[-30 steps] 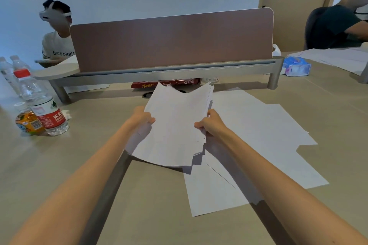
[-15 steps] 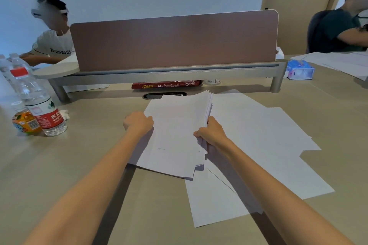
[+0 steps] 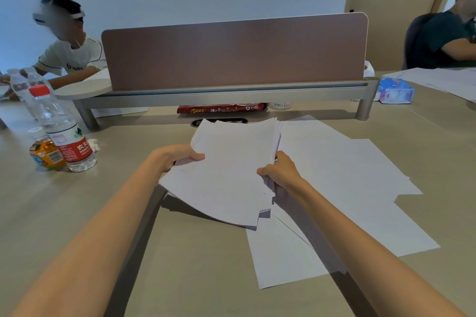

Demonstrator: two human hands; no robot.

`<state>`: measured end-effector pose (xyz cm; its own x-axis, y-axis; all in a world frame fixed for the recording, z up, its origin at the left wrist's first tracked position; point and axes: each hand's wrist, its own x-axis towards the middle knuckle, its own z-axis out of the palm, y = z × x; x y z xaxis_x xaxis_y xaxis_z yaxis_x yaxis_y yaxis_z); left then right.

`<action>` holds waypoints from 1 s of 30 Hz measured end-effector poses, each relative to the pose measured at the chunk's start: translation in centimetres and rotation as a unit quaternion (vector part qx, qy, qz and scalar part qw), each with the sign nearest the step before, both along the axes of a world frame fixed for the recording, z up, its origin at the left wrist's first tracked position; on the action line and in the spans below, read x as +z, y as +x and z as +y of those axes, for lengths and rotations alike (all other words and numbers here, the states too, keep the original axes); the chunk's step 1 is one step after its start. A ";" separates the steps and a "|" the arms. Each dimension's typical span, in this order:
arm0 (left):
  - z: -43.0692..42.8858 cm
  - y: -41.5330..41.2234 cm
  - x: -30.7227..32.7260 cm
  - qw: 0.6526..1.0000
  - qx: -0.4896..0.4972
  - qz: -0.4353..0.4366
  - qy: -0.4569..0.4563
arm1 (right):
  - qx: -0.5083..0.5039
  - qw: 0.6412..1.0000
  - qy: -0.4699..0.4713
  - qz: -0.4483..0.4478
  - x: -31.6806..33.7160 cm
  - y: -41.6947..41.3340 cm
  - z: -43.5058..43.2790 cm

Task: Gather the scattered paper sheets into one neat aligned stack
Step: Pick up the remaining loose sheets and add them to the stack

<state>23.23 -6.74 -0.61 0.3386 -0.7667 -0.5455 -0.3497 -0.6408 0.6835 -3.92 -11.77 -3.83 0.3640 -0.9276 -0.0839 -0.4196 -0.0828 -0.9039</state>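
Left hand (image 3: 177, 158): clamped on bundle (image 3: 229, 170) edge at 9 o'clock.
Right hand (image 3: 279, 174): clamped on bundle edge at 3 o'clock.
Bundle: held just above desk (image 3: 77, 213), edges ragged.
Loose sheets (image 3: 347, 188): flat on desk, 3 to 5 o'clock.
Risk: fanned sheets could slip out; squaring might snag the loose sheets.

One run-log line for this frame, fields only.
left hand: grips bundle's left edge | right hand: grips right edge | paper bundle: uneven | loose sheets: on table
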 end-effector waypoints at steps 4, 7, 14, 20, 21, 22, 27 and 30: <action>0.5 0.0 -0.8 0.994 -0.016 0.053 -0.092 | 0.002 0.991 -0.100 0.090 0.0 -0.6 -0.5; 1.8 -1.0 -0.8 0.981 0.012 0.102 -0.167 | -0.007 0.946 -0.231 0.226 -1.3 -2.4 -1.9; 4.6 -0.7 -1.1 0.952 0.076 0.121 -0.272 | 0.081 0.898 -0.274 0.336 -4.1 -4.4 -3.4; 7.6 0.4 -1.1 0.935 0.111 0.121 -0.313 | 0.074 0.893 -0.283 0.342 -4.0 -4.4 -2.9; 8.1 0.6 -1.0 0.934 0.116 0.118 -0.317 | 0.072 0.892 -0.285 0.343 -3.9 -4.4 -2.8; 8.6 0.8 -0.9 0.933 0.122 0.116 -0.320 | 0.071 0.891 -0.288 0.343 -3.8 -4.3 -2.7; 10.8 1.7 0.3 0.922 0.143 0.106 -0.345 | 0.070 0.896 -0.279 0.339 -3.3 -4.3 -2.4; 11.9 2.0 0.8 0.908 0.166 0.122 -0.365 | 0.067 0.899 -0.268 0.340 -2.9 -4.1 -2.3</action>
